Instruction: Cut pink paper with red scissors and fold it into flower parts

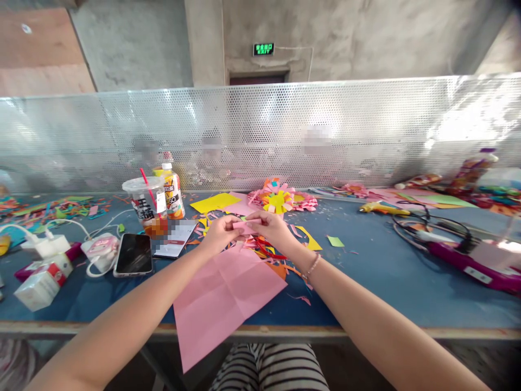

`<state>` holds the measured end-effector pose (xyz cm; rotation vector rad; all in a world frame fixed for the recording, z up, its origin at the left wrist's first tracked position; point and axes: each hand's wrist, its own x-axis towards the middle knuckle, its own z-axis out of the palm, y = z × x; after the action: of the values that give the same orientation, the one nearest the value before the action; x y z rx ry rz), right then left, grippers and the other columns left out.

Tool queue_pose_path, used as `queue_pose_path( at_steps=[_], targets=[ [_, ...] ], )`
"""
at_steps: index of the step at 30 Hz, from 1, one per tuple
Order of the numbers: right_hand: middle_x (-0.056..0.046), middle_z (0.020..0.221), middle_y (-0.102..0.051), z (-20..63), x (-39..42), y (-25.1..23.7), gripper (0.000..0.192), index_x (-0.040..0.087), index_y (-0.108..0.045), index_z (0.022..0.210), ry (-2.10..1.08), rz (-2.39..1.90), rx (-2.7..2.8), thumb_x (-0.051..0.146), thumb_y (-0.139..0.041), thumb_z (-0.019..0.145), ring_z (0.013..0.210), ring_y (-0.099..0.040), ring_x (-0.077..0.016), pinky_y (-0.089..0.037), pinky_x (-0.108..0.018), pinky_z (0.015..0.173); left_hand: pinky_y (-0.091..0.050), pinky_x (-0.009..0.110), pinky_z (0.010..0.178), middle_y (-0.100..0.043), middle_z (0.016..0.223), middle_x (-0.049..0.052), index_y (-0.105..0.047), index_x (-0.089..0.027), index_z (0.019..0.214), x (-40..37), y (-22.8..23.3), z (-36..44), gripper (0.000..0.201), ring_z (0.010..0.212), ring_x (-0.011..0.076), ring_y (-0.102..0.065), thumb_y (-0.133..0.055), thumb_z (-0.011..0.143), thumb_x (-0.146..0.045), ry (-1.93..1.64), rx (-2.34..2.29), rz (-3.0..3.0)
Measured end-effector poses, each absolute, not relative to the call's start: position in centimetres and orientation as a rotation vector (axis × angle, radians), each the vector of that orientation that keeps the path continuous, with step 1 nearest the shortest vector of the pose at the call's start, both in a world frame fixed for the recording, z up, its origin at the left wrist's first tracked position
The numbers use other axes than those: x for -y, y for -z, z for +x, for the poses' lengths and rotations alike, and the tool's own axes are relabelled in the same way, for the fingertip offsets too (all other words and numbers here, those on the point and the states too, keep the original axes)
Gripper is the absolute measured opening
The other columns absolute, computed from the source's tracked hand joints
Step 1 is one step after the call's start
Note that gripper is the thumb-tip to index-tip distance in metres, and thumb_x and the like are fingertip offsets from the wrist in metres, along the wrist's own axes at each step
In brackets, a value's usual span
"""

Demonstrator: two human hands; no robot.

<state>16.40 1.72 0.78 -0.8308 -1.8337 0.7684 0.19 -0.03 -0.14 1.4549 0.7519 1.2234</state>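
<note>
Holding small pink paper piece (246,227) up over the middle of the counter (374,288). Pinching its left part in left hand (220,233), thumb and fingertips closed on it. Pinching its right part likewise in right hand (272,228), beaded bracelet (313,265) at that wrist. Can't tell number of folds, mostly covered by fingers.

Just below, on near side: large pink sheet (232,298), crossed by creases, hanging partly over front edge. Around and behind hands: loose colored paper scraps. Beyond: yellow paper sheet (214,203), then paper flowers with a yellow flower (278,202) at front. Right of hands, lying apart: green paper scrap (335,241).

To the left: smartphone (133,254) face up, plastic cup (143,201) with red straw, orange-labeled bottle (175,193) just behind. Far right: purple power strip (472,271). Along back: perforated metal panel (260,136).
</note>
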Motion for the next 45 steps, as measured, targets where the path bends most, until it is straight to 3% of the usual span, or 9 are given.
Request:
queue_pose_path(
  at_steps=[19, 25, 35, 45],
  targets=[
    [-0.001, 0.066, -0.059, 16.34, -1.83, -0.51, 0.015, 0.017, -0.063, 0.073, -0.647, -0.863, 1.853, 0.028, -0.055, 0.068, 0.058, -0.050, -0.0111, -0.039, -0.024, 0.055, -0.050, 0.028, 0.059, -0.061, 0.075, 0.003, -0.055, -0.014, 0.083, 0.59, -0.21, 0.33, 0.024, 0.061, 0.0157, -0.063, -0.063, 0.065, -0.029, -1.182, -0.852, 1.361],
    [-0.003, 0.072, -0.061, 16.39, -2.15, -0.31, 0.017, 0.016, -0.062, 0.077, -0.709, -0.822, 1.852, 0.028, -0.054, 0.069, 0.064, -0.053, -0.0126, -0.042, -0.025, 0.060, -0.052, 0.031, 0.063, -0.052, 0.054, -0.002, -0.051, -0.016, 0.075, 0.45, -0.53, 0.15, 0.025, 0.061, 0.0185, -0.064, -0.065, 0.063, -0.034, -1.149, -0.742, 0.976],
    [-0.003, 0.071, -0.060, 16.47, -1.93, -0.56, 0.018, 0.015, -0.062, 0.077, -0.751, -0.857, 1.853, 0.029, -0.055, 0.069, 0.063, -0.053, -0.0120, -0.042, -0.024, 0.059, -0.052, 0.029, 0.066, -0.060, 0.072, 0.004, -0.055, -0.013, 0.081, 0.13, -0.07, -0.17, 0.022, 0.062, 0.0152, -0.063, -0.065, 0.064, -0.022, -1.141, -0.749, 1.114],
    [-0.001, 0.063, -0.058, 16.18, -1.59, -0.75, 0.018, 0.013, -0.063, 0.071, -0.791, -0.871, 1.804, 0.030, -0.059, 0.066, 0.056, -0.047, -0.0088, -0.037, -0.022, 0.053, -0.052, 0.027, 0.051, -0.058, 0.069, 0.001, -0.054, -0.014, 0.082, 0.66, -0.26, 0.23, 0.024, 0.053, 0.0151, -0.062, -0.061, 0.067, -0.033, -1.201, -0.903, 1.398]
  ],
)
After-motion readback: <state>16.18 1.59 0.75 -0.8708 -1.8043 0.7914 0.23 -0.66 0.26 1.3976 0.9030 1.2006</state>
